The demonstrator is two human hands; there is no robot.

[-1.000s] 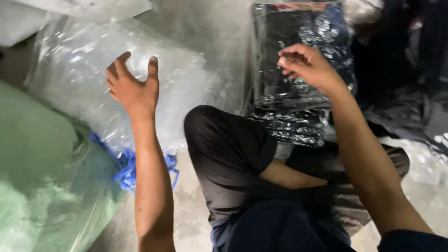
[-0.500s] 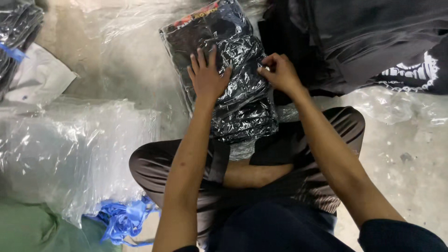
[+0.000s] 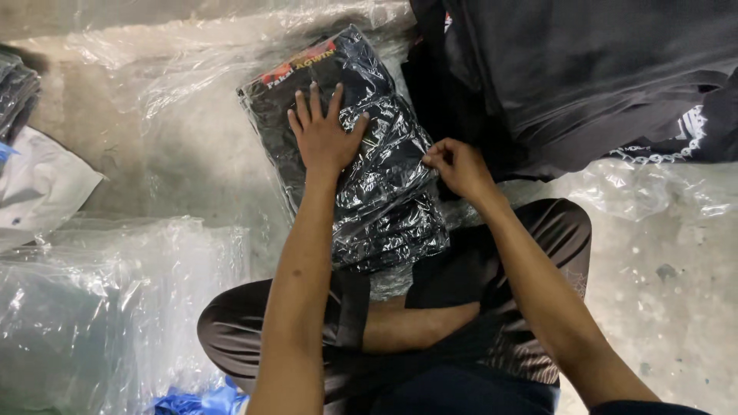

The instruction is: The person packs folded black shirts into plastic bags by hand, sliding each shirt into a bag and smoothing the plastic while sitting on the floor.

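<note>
the left hand [image 3: 323, 138] lies flat, fingers spread wide, palm pressing down on the bagged dark garment [image 3: 350, 154]; it grips nothing, it only pins the package in place. the right hand [image 3: 460, 167] is nearly closed, thumb and fingertips pinched together at the right edge of the same bag, apparently on a fold of the clear film, though how much plastic sits between the fingers is hard to tell.

the bagged dark garment rests partly on the person's folded knees and partly on the concrete floor [image 3: 192, 154], tilted, with its red-printed end pointing away from the body.

just right of it, almost touching, sits a pile of loose dark garments [image 3: 584, 69]. crumpled clear plastic [image 3: 207, 54] spreads across the floor beyond the package, and a heap of clear bags [image 3: 100, 307] fills the lower left, with a scrap of blue plastic [image 3: 196, 401] beneath.

risks, as i judge them: the film is slick and wrinkled, so the pinch may slide off the edge or stretch and tear the thin plastic if pulled hard. the package overhangs the knees, so if the flat palm lifts, it could slip onto the dusty floor. the loose pile crowds the right hand, and a sleeve could get caught in the fold.
</note>
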